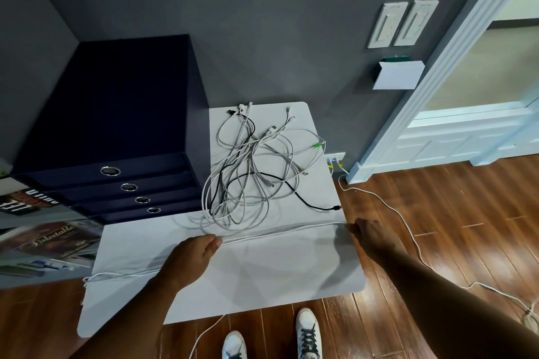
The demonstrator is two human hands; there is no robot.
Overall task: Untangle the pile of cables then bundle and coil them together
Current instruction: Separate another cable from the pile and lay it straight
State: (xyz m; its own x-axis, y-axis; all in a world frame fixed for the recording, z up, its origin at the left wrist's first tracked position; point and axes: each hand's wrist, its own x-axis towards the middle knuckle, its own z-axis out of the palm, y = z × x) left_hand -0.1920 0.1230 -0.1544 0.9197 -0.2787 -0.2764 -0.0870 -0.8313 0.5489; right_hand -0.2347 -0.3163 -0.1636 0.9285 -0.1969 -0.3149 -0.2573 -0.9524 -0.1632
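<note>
Forearms are reaching in from the bottom edge: left hand [194, 253] is pinching a white cable [277, 232] at lower centre, and right hand [369, 234] is sitting at its other end by the right edge of the table [262, 285], grip too blurred to tell. Cable is running straight between them, probably being drawn clear of the pile of cables [250, 172] lying tangled mid-frame.

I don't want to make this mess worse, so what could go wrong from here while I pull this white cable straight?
The stretched white cable between your left hand and right hand passes right by the pile; pulling may drag loops or tighten a knot. The black cable ends at the table edge and could slide off. A floor cable trails near your shoes, a possible trip hazard.
</note>
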